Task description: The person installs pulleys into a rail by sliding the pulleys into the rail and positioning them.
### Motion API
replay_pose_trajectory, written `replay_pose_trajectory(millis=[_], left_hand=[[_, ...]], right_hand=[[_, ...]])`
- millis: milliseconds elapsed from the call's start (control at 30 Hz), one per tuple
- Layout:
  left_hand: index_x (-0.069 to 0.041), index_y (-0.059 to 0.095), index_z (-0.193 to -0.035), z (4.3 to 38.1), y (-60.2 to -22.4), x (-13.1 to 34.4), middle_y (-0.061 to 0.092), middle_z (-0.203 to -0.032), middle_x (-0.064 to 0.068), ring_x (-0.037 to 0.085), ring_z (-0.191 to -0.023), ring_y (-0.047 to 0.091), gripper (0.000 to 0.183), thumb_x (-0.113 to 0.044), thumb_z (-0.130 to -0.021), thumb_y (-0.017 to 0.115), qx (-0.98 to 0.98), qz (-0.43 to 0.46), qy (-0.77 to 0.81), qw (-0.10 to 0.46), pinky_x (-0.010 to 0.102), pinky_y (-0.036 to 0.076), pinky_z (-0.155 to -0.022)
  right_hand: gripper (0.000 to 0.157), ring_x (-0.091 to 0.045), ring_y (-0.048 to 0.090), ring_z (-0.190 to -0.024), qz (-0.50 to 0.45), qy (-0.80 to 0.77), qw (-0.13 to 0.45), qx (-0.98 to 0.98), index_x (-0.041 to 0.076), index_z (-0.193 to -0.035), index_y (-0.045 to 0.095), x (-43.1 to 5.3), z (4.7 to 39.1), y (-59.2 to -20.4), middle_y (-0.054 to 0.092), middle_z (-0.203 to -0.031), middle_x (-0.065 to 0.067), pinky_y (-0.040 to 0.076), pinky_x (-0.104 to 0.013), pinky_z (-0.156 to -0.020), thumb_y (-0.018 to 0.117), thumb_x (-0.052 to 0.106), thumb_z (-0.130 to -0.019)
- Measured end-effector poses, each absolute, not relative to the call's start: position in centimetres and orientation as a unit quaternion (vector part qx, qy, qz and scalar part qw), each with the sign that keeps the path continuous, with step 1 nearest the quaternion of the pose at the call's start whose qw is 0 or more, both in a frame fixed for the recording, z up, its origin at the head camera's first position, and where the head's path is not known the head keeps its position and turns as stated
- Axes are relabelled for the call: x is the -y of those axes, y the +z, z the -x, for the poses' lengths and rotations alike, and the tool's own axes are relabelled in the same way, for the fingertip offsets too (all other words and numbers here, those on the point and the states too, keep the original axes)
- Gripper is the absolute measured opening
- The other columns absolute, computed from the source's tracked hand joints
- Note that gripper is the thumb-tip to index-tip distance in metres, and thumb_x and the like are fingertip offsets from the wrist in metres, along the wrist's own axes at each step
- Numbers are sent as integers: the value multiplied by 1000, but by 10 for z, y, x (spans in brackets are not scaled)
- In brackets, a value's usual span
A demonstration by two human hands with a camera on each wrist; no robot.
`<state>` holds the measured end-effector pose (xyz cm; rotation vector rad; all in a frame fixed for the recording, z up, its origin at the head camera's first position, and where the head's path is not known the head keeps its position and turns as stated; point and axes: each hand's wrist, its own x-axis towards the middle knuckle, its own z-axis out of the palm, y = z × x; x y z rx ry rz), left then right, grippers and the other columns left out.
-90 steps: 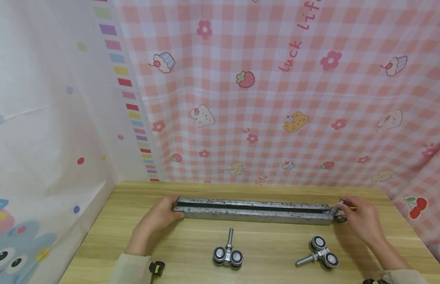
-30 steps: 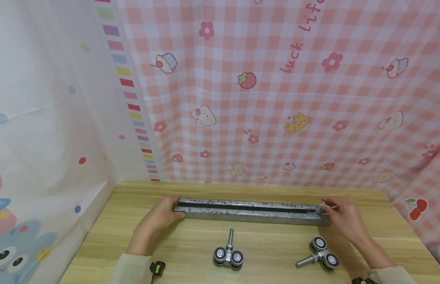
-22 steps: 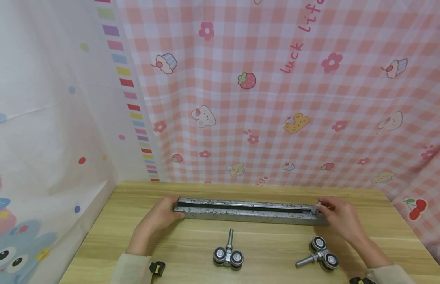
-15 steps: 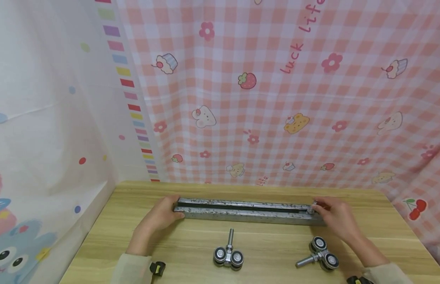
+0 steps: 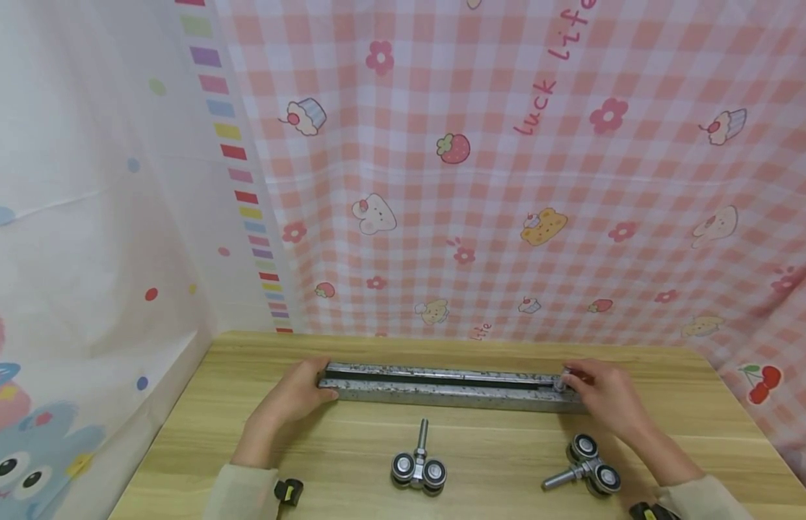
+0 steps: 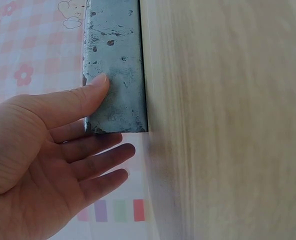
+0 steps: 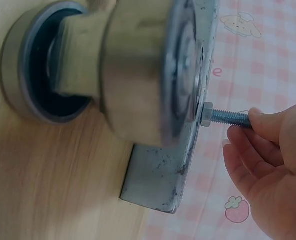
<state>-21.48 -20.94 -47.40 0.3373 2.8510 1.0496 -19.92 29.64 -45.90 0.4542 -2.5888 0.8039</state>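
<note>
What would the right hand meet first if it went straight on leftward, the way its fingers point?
Beyond the bolt it pinches, the right hand would probably meet the left hand at the left end of the rail; the slot between looks free, though height is unclear.

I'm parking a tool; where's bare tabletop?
Bare: pale wooden tabletop between the left silver wheeled roller and its right twin, and outside the beige left sleeve. Crowded: where the right hand pinches a threaded silver bolt at the grey metal rail.
</note>
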Motion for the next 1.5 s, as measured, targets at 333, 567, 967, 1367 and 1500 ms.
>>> replay_pose_trajectory(millis=[333, 567, 967, 1367, 1500], left_hand=[[7, 63, -134, 216, -476, 209, 70, -125, 19, 34, -120, 64, 49, -4, -90, 81, -933, -101, 343, 42, 54, 51, -106], [5, 65, -129, 217, -478, 209, 72, -116, 14, 28, -111, 66, 43, -3, -89, 81, -931, -102, 348, 37, 51, 54, -101], [13, 58, -138, 214, -475, 209, 67, -131, 25, 39, -125, 62, 56, -3, -90, 81, -931, -110, 345, 40, 56, 50, -106], [15, 53, -142, 215, -477, 210, 62, -138, 29, 43, -132, 56, 60, -3, -92, 79, -930, -107, 349, 46, 57, 47, -110], [14, 56, -139, 217, -477, 209, 65, -134, 27, 41, -128, 59, 56, -3, -91, 80, -930, -110, 347, 42, 56, 49, -108]], right_hand=[[22, -27, 73, -82, -156, 295, 168, 928, -8, -112, 75, -289, 199, -456, 77, -99, -16, 61, -29, -66, 77, -6, -90], [21, -17, 70, -76, -191, 280, 188, 922, -5, -108, 78, -282, 202, -455, 76, -94, -11, 58, -28, -61, 78, -8, -87], [20, -19, 71, -81, -208, 296, 150, 920, -6, -110, 77, -271, 204, -451, 76, -100, -13, 60, -29, -64, 75, -8, -90], [18, -15, 70, -79, -219, 298, 146, 918, -5, -108, 78, -261, 206, -449, 76, -97, -10, 59, -28, -63, 77, -6, -90], [18, -20, 72, -83, -211, 287, 137, 924, -4, -109, 78, -256, 207, -449, 77, -99, -11, 61, -31, -67, 76, -4, -91]])
